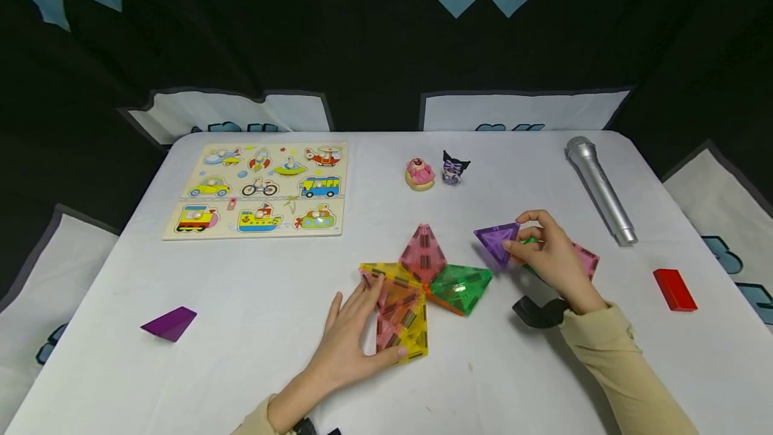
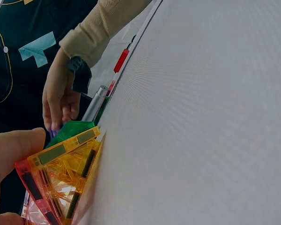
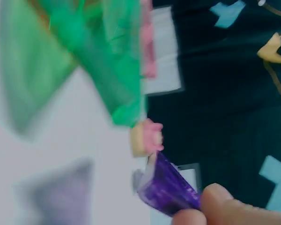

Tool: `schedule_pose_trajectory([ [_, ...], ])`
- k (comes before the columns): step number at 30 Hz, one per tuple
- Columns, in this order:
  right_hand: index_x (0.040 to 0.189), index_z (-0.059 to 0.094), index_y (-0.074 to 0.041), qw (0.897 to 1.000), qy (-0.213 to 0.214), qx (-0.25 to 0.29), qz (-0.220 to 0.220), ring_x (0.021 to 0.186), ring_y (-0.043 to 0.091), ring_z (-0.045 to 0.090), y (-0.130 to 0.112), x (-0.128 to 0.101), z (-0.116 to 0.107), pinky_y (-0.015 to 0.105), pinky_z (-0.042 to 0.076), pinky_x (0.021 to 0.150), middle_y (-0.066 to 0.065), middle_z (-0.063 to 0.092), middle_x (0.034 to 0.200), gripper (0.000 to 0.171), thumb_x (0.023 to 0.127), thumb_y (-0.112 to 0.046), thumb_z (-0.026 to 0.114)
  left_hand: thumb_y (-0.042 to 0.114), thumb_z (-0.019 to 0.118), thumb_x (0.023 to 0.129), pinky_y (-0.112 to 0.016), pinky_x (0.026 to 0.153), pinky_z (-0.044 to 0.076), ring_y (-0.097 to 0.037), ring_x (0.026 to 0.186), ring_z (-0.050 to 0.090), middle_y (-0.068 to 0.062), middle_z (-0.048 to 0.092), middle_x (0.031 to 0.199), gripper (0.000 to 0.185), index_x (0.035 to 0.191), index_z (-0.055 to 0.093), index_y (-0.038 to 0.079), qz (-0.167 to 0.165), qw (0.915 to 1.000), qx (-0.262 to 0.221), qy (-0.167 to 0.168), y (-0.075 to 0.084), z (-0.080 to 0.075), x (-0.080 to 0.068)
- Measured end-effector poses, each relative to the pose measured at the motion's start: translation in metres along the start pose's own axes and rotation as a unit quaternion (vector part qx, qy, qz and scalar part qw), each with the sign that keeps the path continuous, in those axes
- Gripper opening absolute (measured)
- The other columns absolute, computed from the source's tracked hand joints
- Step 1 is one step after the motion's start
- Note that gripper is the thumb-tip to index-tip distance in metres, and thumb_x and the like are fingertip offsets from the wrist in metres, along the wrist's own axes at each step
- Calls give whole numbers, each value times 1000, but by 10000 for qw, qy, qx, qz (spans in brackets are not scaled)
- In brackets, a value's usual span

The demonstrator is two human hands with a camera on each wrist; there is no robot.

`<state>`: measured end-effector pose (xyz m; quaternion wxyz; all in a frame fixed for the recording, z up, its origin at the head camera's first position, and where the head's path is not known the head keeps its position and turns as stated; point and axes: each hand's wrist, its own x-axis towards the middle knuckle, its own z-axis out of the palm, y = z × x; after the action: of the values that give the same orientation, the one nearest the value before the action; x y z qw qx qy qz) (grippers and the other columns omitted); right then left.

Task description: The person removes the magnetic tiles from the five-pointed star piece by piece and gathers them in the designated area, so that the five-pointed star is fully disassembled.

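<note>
Right hand (image 1: pixel 552 260), right of frame centre, pinches a purple tile (image 1: pixel 498 242) by its edge, raised above the bench (image 1: pixel 241 354). Left hand (image 1: pixel 356 334) lies flat, fingers straight, on the yellow tiles (image 1: pixel 410 327) at lower centre; these touch a pink tile (image 1: pixel 424 254) and a green tile (image 1: pixel 461 287).

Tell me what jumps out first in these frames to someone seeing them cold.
The cluster of translucent pink, yellow and green magnetic triangle tiles at mid-table, with the left hand resting flat on its near edge. Just right of it, the right hand pinches a translucent purple triangle tile in its grip, lifted and tilted. Farther left lies a colourful wooden vehicle puzzle board.
</note>
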<state>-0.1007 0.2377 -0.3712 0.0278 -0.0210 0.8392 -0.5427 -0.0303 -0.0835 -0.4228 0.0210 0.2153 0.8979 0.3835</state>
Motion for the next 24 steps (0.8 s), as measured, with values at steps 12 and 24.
schedule_pose_trajectory([
  [12, 124, 41, 5, 9894, -550, -1320, 255, 74, 24, 56, 15, 16, 7, 32, 45, 58, 23, 52, 105, 49, 85, -15, 63, 55, 63, 74, -54, 102, 0, -25, 133, 18, -7, 29, 144, 92, 144, 21, 13, -26, 9999, -97, -19, -1, 2, -2],
  [24, 125, 46, -6, 9762, -1542, -963, -1181, 63, 11, 55, -23, -54, 60, 24, 45, 52, -1, 60, 86, 42, 87, -17, 61, 46, 59, 81, -52, 103, -1, -27, 132, 22, -7, 30, 143, 77, 143, 26, 14, -43, 9994, -282, 182, 1, -1, -1],
])
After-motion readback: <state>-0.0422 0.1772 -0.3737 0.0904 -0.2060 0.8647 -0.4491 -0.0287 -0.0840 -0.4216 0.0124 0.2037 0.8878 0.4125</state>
